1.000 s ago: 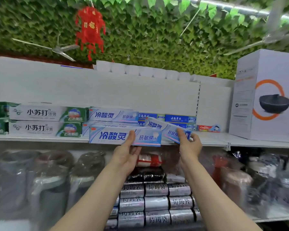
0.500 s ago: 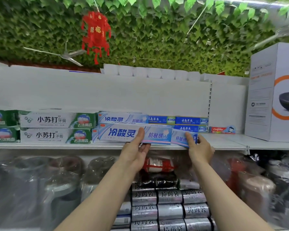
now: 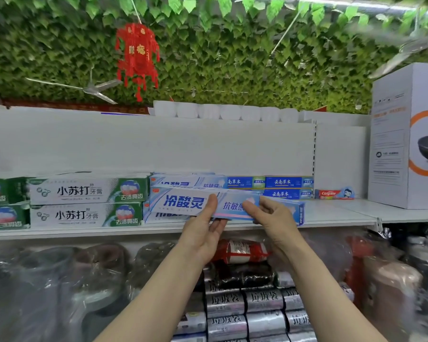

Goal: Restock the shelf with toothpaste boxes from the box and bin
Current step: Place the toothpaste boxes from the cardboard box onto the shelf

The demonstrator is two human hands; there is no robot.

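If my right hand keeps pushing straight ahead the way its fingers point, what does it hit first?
Probably the blue-and-white toothpaste box that the right hand already touches; behind it, likely the stacked blue toothpaste boxes at the back of the shelf, though depth is unclear.

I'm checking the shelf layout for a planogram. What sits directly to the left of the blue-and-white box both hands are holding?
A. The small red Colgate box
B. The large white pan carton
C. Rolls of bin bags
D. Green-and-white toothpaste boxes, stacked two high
D: the green-and-white toothpaste boxes are stacked two high on the shelf, just left of the blue-and-white box that the left hand and right hand hold.
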